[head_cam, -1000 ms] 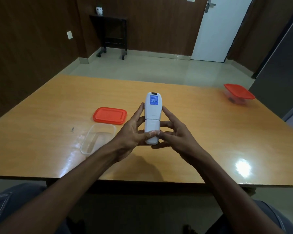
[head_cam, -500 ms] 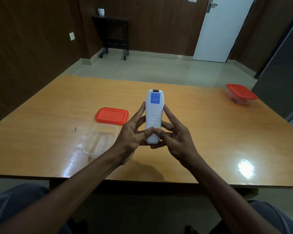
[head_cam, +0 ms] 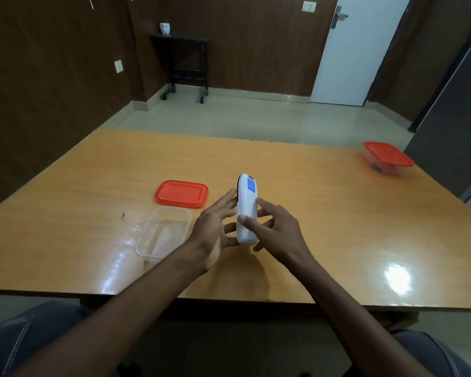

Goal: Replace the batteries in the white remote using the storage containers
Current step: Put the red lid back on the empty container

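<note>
The white remote point(head_cam: 245, 208), back side up with a blue label near its top, is held over the middle of the wooden table point(head_cam: 324, 227). My right hand point(head_cam: 276, 229) grips its lower half, thumb pressed on the back cover. My left hand point(head_cam: 215, 227) is beside it on the left, fingers spread, fingertips touching its edge and underside. An open clear container point(head_cam: 162, 235) sits left of my hands, and its red lid point(head_cam: 181, 193) lies flat just behind it. A second clear container point(head_cam: 386, 157) with a red lid on stands at the far right.
A small dark speck point(head_cam: 123, 215) lies on the table left of the open container. Past the far table edge are a tiled floor, a black side table point(head_cam: 185, 61) by the wall and a white door point(head_cam: 356, 47). My knees show below the near edge.
The remote has turned partly onto its side and dropped lower. My left thumb has come off the back cover and that hand has opened; my right thumb now presses the cover alone.
</note>
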Demonstrator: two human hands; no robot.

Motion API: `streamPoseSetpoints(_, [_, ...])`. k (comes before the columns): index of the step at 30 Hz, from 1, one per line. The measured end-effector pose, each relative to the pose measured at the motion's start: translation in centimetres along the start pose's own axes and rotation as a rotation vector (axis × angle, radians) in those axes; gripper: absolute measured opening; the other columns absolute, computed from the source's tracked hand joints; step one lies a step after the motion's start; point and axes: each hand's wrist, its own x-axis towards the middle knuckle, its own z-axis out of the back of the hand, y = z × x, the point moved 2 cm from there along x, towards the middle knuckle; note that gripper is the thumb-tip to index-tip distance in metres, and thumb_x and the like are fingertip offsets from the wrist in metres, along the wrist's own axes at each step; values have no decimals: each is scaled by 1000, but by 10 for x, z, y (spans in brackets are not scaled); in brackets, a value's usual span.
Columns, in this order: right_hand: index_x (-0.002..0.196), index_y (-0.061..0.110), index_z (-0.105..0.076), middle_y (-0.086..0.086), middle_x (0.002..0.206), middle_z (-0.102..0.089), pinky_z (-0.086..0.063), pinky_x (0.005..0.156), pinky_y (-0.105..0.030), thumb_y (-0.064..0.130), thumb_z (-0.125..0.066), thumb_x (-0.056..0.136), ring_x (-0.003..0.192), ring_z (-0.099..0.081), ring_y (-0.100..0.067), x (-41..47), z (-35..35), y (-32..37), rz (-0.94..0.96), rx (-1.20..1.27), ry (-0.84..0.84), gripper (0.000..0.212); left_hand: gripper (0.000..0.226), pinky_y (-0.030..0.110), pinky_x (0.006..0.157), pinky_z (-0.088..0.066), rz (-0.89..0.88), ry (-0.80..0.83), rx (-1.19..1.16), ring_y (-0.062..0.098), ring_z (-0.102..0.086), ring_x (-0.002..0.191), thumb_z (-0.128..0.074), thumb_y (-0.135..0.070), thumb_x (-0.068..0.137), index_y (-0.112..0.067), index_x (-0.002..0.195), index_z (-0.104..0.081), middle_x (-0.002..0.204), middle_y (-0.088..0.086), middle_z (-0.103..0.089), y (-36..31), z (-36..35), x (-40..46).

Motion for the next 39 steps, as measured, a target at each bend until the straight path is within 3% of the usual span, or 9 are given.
streamPoseSetpoints(3, [144, 27, -53, 0, 122, -64, -55, 55, -19, 41, -79, 83, 86, -65, -10, 2, 0, -1, -14, -24, 59, 69, 51, 56, 87, -59, -47, -11, 45, 28, -70, 111, -49, 4, 98, -28, 134, -65, 131, -15, -68, 0, 0, -4])
streamPoseSetpoints(7, [130, 22, -60, -4, 124, -72, -61, 75, -30, 37, -76, 86, 99, -71, -17, 5, -7, -5, -114, 40, 50, 49, 52, 38, 73, -62, -66, -169, 71, 25, -72, 105, -67, 5, 89, -25, 131, -65, 126, 3, -71, 4, 6, 7])
streamPoseSetpoints(12, [127, 13, -69, -7, 98, -77, -62, 56, -29, 32, -73, 92, 71, -76, -14, 25, -11, -3, -120, 64, 31, 41, 41, 40, 77, -59, 5, -272, 157, 34, -72, 101, -62, 3, 93, -14, 131, -61, 113, 15, -73, -12, 8, 26])
streamPoseSetpoints(18, [110, 9, -70, -11, 100, -76, -61, 54, -33, 27, -75, 89, 77, -75, -19, 94, -19, -8, -251, 77, -76, 28, 27, 34, 65, -58, 89, -329, 223, 27, -67, 73, -39, 7, 94, 4, 110, -60, 93, 16, -67, -54, 6, 80])
streamPoseSetpoints(20, [101, 11, -75, -11, 100, -76, -64, 65, -39, 29, -75, 88, 79, -75, -21, 119, -28, -13, -284, 17, -97, 22, 28, 34, 62, -56, 106, -359, 241, 29, -66, 73, -36, 8, 92, 7, 110, -57, 98, 22, -65, -62, 13, 98])
streamPoseSetpoints(23, [94, 11, -80, -12, 91, -78, -63, 76, -46, 29, -77, 85, 74, -76, -27, 148, -42, -17, -298, -61, -112, 20, 22, 34, 64, -53, 137, -369, 265, 28, -61, 72, -32, 6, 94, 5, 103, -53, 85, 18, -57, -68, 20, 117])
streamPoseSetpoints(30, [96, 10, -79, -9, 80, -74, -64, 63, -39, 28, -75, 84, 67, -75, -27, 174, -54, -14, -301, -120, -145, 22, 23, 37, 83, -55, 134, -369, 260, 26, -62, 81, -38, -1, 97, -1, 102, -60, 95, 15, -61, -72, 45, 143])
streamPoseSetpoints(35, [100, 18, -76, -4, 105, -75, -58, 75, -38, 28, -68, 82, 94, -68, -22, 158, -62, -1, -10, -363, -228, 22, 20, 35, 68, -59, 12, -387, 360, 31, -66, 83, -54, -8, 97, -6, 111, -67, 107, 19, -68, -78, 73, 128])
streamPoseSetpoints(39, [118, 20, -72, 3, 108, -73, -52, 79, -37, 43, -75, 82, 118, -53, -22, 152, -84, 28, 313, -594, 64, 42, 23, 33, 64, -57, -67, -514, 619, 25, -66, 74, -53, -9, 91, -21, 90, -72, 99, 11, -74, -84, 107, 98])
